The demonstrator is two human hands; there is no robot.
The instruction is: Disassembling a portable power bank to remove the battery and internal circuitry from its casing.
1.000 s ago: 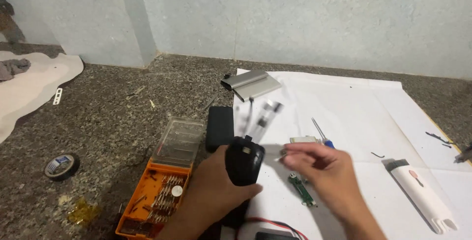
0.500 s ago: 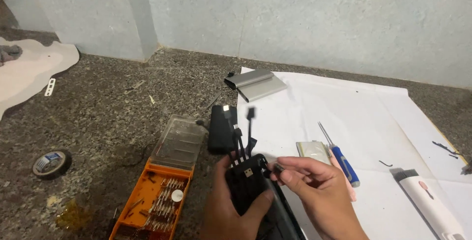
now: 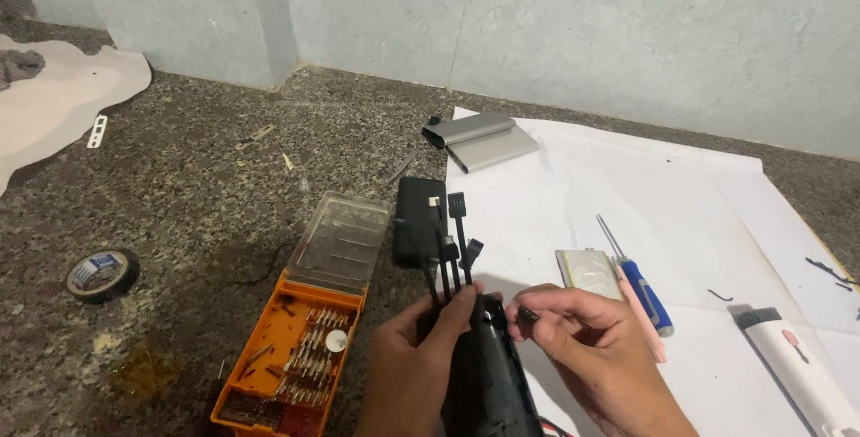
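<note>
Speckled dark stone formed the floor (image 3: 206, 195), meeting a pale plastered wall at the far side, with a white paper sheet (image 3: 573, 213) spread to the right. From the head view, the left hand (image 3: 414, 367) was wrapped around a black device (image 3: 488, 383) at the near centre, its fingers closed on the casing, thumb pressed where three short black cables (image 3: 451, 253) rose from its far end. The right hand (image 3: 587, 347) pinched a small black connector tip (image 3: 527, 314) just beside the casing. The step looked like sorting or seating the cable ends; the next move would call for fine alignment. Nearby lay an orange bit case (image 3: 296, 347), a blue screwdriver (image 3: 640, 280), a grey metal shell (image 3: 479, 140) and a tape roll (image 3: 102, 274).
</note>
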